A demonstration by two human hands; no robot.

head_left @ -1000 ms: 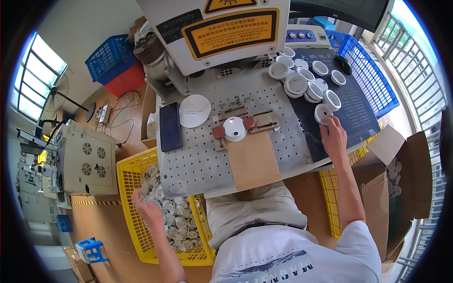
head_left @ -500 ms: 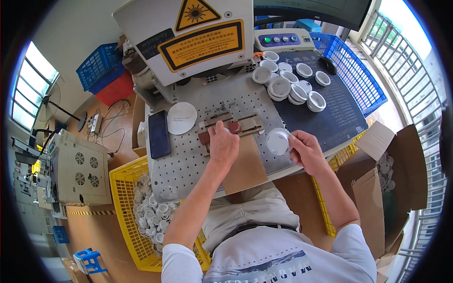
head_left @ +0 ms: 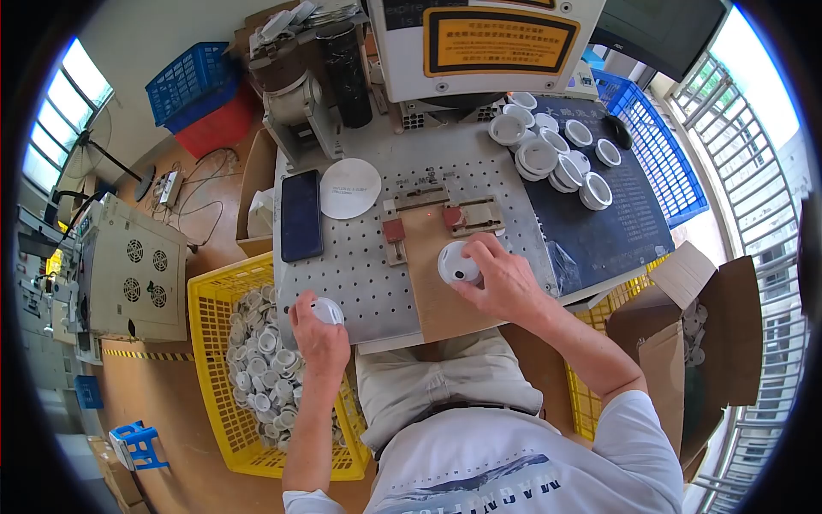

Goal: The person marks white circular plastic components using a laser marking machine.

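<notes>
My left hand [head_left: 320, 338] is closed around a white round plastic lid [head_left: 328, 311] at the table's front left edge, beside the yellow basket. In my right hand [head_left: 507, 287], thumb and fingers grip another white lid [head_left: 452, 255], which has a small dark hole. This lid is over the cardboard strip [head_left: 441, 304], just in front of the metal fixture. The fixture's brackets [head_left: 475, 218] carry reddish pads [head_left: 393, 230], and no lid sits between them. A small red light dot shows on the cardboard there.
Several white ring-shaped lids [head_left: 538, 158] are grouped on the dark mat [head_left: 591, 244] at right. A phone [head_left: 300, 216] and a white disc [head_left: 350, 188] lie at left. The laser machine head [head_left: 501, 47] overhangs the back. Below left, a yellow basket [head_left: 210, 377] holds many lids.
My left hand has left the fixture and moved toward the front left with a lid. My right hand has brought its lid leftward to the fixture's front. The head view has shifted.
</notes>
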